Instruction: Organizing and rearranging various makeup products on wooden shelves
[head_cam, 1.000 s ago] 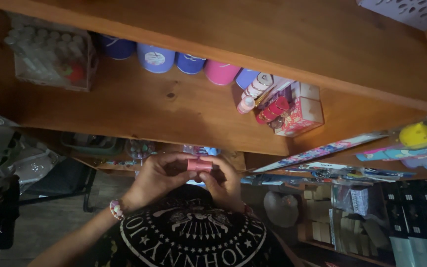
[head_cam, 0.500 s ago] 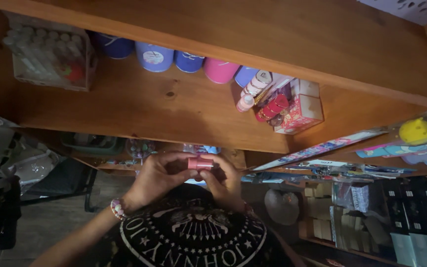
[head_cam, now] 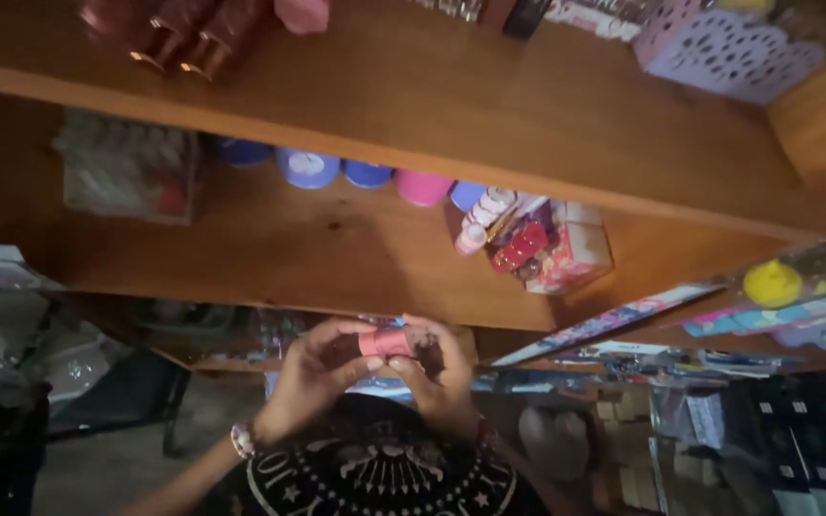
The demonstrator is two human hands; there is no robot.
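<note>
While fingertips pinch pink tube (head_cam: 383, 342), left hand (head_cam: 310, 375), right hand (head_cam: 440, 375) share grip.

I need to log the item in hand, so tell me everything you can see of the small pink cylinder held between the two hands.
The small pink cylinder is short and stubby, salmon pink, smooth and matte, likely plastic. It lies on its side, long axis running left to right, held up in front of the wooden shelves. The left hand pinches its left end with fingertips, and the right hand grips the right end. A faint line around it suggests two parts, but blur hides whether it is open.
</note>
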